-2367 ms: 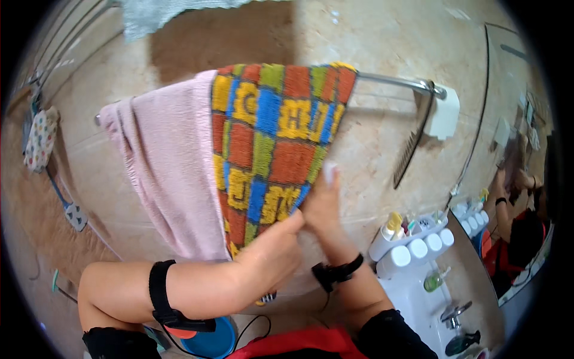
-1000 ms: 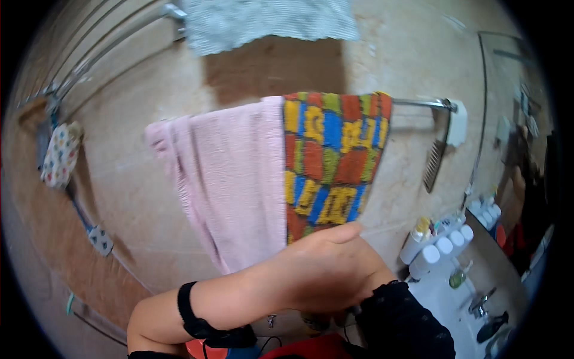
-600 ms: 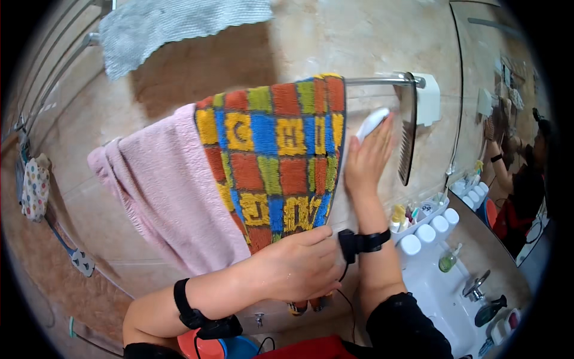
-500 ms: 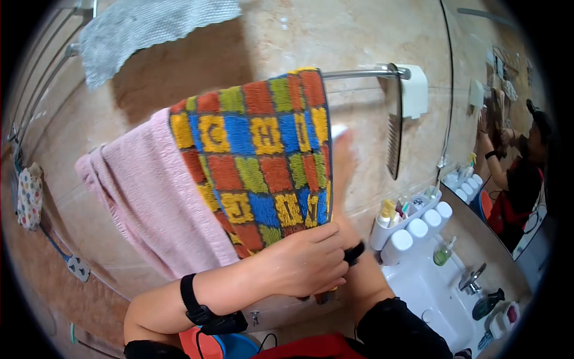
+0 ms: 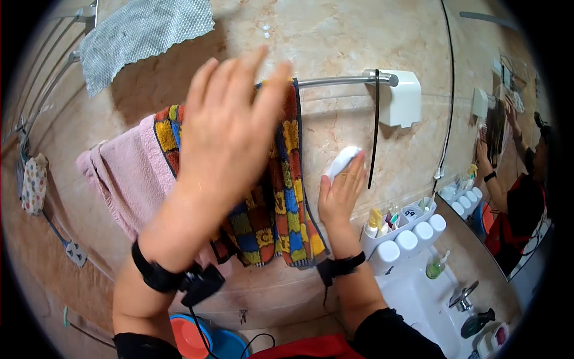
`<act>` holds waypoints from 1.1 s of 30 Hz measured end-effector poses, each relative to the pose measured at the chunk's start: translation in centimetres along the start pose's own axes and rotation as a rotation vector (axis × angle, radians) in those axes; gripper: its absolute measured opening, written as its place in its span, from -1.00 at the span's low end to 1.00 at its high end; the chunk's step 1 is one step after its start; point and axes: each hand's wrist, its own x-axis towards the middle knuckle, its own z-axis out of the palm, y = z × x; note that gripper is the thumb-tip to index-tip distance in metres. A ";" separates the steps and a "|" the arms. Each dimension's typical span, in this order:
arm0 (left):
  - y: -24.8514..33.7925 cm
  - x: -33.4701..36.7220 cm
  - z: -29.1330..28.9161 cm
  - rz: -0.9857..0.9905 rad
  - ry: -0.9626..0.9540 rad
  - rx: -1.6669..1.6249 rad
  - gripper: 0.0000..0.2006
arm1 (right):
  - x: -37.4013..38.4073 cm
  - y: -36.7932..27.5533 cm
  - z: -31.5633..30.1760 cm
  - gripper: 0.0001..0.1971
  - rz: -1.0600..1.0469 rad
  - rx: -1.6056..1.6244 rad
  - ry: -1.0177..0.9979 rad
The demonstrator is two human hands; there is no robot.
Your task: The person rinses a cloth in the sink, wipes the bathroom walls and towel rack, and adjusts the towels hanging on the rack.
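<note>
My left hand is raised in front of a checked, many-coloured towel, its fingers stretched out and apart, slightly smeared by motion. That towel hangs in folds over a metal bar, and a pink towel hangs to its left. Right of the checked towel, my right hand is at the tiled wall, its fingers over a white, rounded, flat object. The palm side is hidden, and the exact kind of the white object cannot be made out.
A black comb hangs at the bar's right end beside a white wall box. Lower right are a white holder with cups, a sink and a mirror. Basins stand below. A grey textured cloth hangs upper left.
My left hand has gone from the checked towel's lower edge up in front of its top. The towel now hangs folded. My right hand, earlier behind the towel, shows at the wall.
</note>
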 end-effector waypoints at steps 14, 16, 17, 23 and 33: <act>2.7 5.5 6.1 -0.056 -0.395 -0.371 -0.78 | -4.3 4.4 1.3 -0.41 0.101 0.209 0.020; 3.1 5.1 6.5 -0.008 -0.214 -0.378 -0.80 | -5.0 4.6 0.9 -0.41 0.152 0.182 0.028; 3.1 4.6 6.4 0.056 -0.013 -0.395 -0.79 | -5.8 4.4 0.7 -0.42 0.165 0.174 0.027; 3.8 -8.0 -1.8 -0.410 0.152 -0.698 -0.39 | -9.6 0.3 1.0 -0.44 0.146 0.126 -0.001; 10.1 -17.6 -1.0 -1.073 -0.017 -0.905 -0.22 | -9.9 -4.2 -0.2 -0.47 -0.080 0.289 -0.234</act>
